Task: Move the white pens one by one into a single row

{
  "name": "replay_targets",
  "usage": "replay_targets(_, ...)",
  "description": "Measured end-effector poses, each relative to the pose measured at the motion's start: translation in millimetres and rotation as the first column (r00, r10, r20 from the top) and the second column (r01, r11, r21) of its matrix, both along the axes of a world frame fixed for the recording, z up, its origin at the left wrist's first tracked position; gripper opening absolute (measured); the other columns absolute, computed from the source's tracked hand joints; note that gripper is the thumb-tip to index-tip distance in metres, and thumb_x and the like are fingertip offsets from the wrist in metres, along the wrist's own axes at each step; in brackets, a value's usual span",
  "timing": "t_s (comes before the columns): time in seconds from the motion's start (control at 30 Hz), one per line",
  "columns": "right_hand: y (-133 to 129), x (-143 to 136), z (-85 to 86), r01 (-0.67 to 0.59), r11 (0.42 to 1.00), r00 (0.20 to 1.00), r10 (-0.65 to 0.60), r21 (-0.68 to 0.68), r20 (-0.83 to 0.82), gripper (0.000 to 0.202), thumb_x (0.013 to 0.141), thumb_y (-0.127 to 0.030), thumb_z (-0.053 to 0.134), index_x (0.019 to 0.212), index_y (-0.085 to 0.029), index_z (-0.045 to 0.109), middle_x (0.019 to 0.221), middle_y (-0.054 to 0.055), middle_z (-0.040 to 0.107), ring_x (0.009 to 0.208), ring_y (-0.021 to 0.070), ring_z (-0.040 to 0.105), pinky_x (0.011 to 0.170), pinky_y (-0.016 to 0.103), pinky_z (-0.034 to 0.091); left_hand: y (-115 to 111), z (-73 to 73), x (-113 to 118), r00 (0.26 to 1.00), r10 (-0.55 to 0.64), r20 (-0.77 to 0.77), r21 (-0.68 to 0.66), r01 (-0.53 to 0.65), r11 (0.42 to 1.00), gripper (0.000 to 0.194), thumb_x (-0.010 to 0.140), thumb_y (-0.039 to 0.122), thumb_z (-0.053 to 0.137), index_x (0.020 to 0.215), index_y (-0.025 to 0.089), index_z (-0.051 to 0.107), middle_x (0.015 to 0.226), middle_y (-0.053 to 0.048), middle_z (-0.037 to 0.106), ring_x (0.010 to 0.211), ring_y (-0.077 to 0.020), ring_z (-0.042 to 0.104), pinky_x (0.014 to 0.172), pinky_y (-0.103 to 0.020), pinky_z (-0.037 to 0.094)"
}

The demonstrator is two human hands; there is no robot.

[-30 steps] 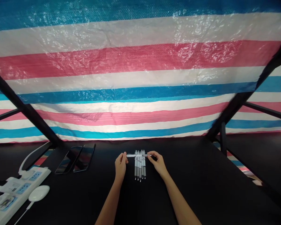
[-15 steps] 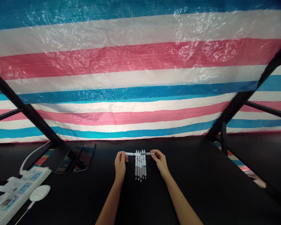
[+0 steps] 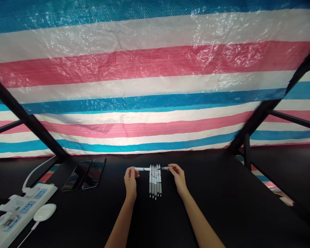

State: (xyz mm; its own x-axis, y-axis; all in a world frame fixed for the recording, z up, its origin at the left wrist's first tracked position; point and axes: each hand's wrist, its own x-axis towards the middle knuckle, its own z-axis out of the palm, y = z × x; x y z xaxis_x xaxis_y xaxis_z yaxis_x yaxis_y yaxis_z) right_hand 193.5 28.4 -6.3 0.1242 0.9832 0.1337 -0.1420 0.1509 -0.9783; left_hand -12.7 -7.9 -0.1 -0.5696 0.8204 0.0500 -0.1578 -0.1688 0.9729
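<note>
Pinched in my left hand [image 3: 130,179] is a white pen barrel [image 3: 142,169], held level and pointing right. My right hand [image 3: 178,177] grips a grey pen section [image 3: 164,168] by its outer end, with a thin darker part reaching left from it. A gap lies between the two pen pieces, and both are over the top ends of several white-and-grey pens [image 3: 155,182]. Those pens lie side by side on the black table [image 3: 155,220], their grey grips and tips towards me. Fine details of the thin part are too small to make out.
Two dark phones [image 3: 76,176] [image 3: 93,175] lie to the left. A white power strip [image 3: 32,206] with plugs and a round white charger [image 3: 44,212] occupies the near left. Black frame bars [image 3: 259,120] flank the table, and a striped sheet [image 3: 144,131] hangs behind.
The two pen pieces, close together before, have moved apart. My left hand shifted slightly left and my right hand slightly right. The row of pens stays put.
</note>
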Motion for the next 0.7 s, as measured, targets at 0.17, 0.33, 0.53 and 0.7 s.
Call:
replay_targets(0.17,0.7,-0.1,-1.5,0.024,1.000,1.000,-0.024,-0.009,-0.006,0.031,0.065,-0.047,0.069,0.076,-0.019,0.066,0.069,0.004,0.064,0.072,0.0229,0.061,0.070,0.033,0.045,-0.6,1.9,0.6,1.000,0.000,-0.001,-0.003,0.000,1.000,0.036,0.073,0.052,0.057,0.075,0.016,0.056,0.061,0.002,0.055,0.054,-0.0089,0.050,0.053,-0.021,0.043)
replay_targets(0.33,0.1,0.1,-0.5,0.035,0.999,0.999,-0.035,-0.012,0.009,0.032,0.065,-0.049,0.069,0.076,-0.019,0.066,0.069,0.004,0.064,0.073,0.0236,0.061,0.068,0.033,0.046,-0.8,3.4,1.0,1.000,-0.003,-0.018,-0.003,0.003,1.000,0.035,0.073,0.051,0.058,0.075,0.016,0.057,0.061,0.001,0.055,0.054,-0.0091,0.050,0.054,-0.021,0.043)
replay_targets(0.53,0.7,0.1,-1.1,0.036,0.999,0.999,-0.036,-0.011,0.013,0.032,0.066,-0.049,0.068,0.077,-0.019,0.067,0.070,0.004,0.064,0.073,0.0232,0.062,0.067,0.032,0.046,-0.9,3.9,1.6,0.999,0.004,-0.041,-0.019,-0.004,1.000,0.035,0.073,0.051,0.057,0.075,0.016,0.058,0.061,0.001,0.056,0.055,-0.0101,0.052,0.054,-0.022,0.044)
replay_targets(0.7,-0.3,-0.2,-0.1,0.035,0.999,0.999,-0.035,-0.021,0.022,0.032,0.066,-0.050,0.068,0.076,-0.019,0.066,0.069,0.004,0.065,0.073,0.0233,0.062,0.066,0.031,0.045,-1.4,4.1,1.6,0.998,-0.017,-0.063,-0.033,0.015,0.999,0.034,0.075,0.050,0.056,0.075,0.016,0.058,0.062,0.000,0.057,0.055,-0.0101,0.053,0.055,-0.022,0.044)
